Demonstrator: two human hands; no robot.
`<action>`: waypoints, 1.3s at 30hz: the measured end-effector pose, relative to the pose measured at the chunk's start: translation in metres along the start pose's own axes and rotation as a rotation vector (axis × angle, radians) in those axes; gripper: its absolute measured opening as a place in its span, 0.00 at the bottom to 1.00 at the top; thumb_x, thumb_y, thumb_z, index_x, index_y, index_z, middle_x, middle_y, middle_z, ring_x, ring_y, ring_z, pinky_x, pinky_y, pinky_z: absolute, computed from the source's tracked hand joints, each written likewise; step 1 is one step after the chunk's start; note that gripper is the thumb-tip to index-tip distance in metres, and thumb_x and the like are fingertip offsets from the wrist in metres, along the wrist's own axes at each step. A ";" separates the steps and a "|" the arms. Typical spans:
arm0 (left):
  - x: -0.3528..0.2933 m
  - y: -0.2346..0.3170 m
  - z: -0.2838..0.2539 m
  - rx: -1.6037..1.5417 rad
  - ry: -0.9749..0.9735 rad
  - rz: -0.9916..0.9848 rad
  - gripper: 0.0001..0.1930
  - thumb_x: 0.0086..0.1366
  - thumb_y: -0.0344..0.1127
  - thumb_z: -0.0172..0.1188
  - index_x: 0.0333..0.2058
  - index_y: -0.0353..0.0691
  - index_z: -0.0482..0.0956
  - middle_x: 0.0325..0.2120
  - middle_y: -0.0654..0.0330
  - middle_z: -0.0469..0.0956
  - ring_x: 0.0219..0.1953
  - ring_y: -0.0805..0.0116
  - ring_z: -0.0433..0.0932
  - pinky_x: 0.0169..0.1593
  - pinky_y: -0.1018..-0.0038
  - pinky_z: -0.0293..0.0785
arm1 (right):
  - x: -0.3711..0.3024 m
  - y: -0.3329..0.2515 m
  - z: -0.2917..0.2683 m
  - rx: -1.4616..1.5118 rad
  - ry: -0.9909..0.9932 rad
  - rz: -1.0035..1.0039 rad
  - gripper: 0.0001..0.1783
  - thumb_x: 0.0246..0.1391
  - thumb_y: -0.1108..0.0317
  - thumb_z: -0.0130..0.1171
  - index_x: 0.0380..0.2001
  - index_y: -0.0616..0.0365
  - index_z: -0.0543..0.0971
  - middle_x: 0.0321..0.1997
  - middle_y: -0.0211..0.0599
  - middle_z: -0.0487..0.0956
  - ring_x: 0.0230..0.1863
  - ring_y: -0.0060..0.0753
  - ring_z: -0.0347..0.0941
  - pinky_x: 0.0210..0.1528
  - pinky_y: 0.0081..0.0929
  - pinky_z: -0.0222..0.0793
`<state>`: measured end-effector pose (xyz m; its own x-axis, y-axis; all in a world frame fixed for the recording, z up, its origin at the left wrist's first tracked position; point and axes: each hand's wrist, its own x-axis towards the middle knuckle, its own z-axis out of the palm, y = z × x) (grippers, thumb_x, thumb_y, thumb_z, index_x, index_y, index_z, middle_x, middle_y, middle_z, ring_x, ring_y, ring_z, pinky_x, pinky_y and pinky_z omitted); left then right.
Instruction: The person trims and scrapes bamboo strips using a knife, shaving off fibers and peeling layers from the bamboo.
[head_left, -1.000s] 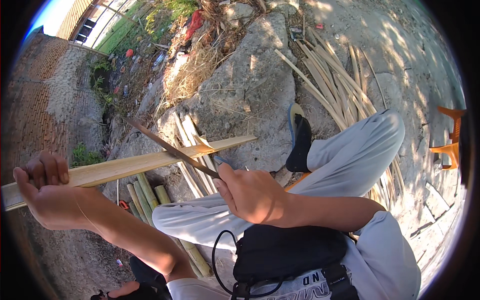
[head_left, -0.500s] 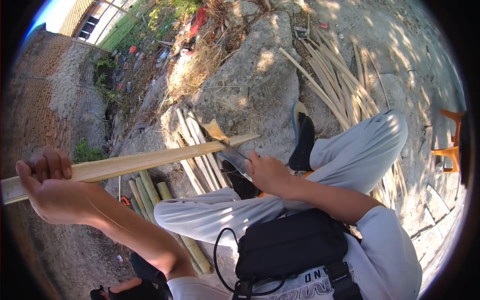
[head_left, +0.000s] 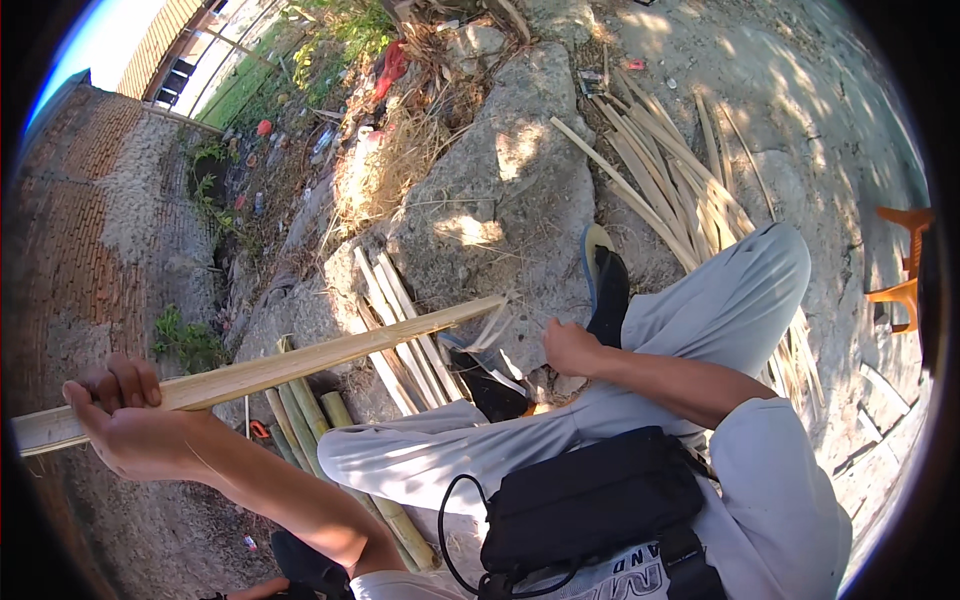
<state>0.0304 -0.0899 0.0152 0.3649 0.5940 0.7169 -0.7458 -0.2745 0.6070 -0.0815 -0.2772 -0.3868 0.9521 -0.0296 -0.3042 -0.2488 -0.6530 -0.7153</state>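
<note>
My left hand (head_left: 130, 420) is closed round the near end of a long pale split-bamboo strip (head_left: 290, 367), held slanting up to the right above my leg. Close to the strip's far tip my right hand (head_left: 572, 348) is a fist round a knife, whose blade is smeared by motion and hard to make out. A thin curl of shaving (head_left: 492, 324) seems to hang at that tip, also blurred. Under the strip, several narrow pale slats (head_left: 400, 290) lie on the stony ground beside my foot.
A heap of bamboo strips (head_left: 665, 170) lies beyond my right foot. Green bamboo poles (head_left: 300, 405) rest at my left. A large rock (head_left: 500, 170) rises ahead, a brick wall (head_left: 80, 230) stands far left, and an orange plastic object (head_left: 900, 290) sits at right. Part of another person shows lower left.
My right fist has moved right, away from the strip, and the knife with it. The shaving that stood up on the strip now hangs near its tip. The strip's far end has dipped slightly.
</note>
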 end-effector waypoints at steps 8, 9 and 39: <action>0.021 -0.020 -0.015 0.048 -0.021 -0.037 0.12 0.69 0.34 0.53 0.30 0.30 0.70 0.21 0.60 0.66 0.18 0.73 0.63 0.20 0.77 0.59 | -0.021 -0.108 -0.040 0.385 0.094 -0.251 0.16 0.63 0.61 0.44 0.36 0.68 0.66 0.17 0.60 0.74 0.21 0.67 0.72 0.27 0.56 0.69; 0.023 -0.022 -0.020 0.082 0.005 -0.028 0.12 0.69 0.35 0.52 0.31 0.30 0.70 0.22 0.59 0.67 0.19 0.73 0.64 0.21 0.77 0.60 | -0.026 -0.119 -0.042 0.429 0.085 -0.323 0.15 0.63 0.62 0.45 0.35 0.67 0.66 0.14 0.57 0.73 0.18 0.66 0.71 0.25 0.56 0.68; 0.025 -0.021 -0.062 0.111 0.179 -0.083 0.13 0.70 0.37 0.52 0.28 0.36 0.66 0.19 0.65 0.59 0.17 0.76 0.57 0.20 0.78 0.52 | -0.007 -0.065 0.020 0.061 0.072 -0.141 0.15 0.65 0.58 0.42 0.40 0.62 0.66 0.19 0.55 0.77 0.24 0.62 0.76 0.27 0.56 0.72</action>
<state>0.0204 -0.0220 -0.0007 0.3102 0.7399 0.5969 -0.6481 -0.2948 0.7022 -0.0754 -0.2193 -0.3503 0.9880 0.0034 -0.1542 -0.1205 -0.6071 -0.7855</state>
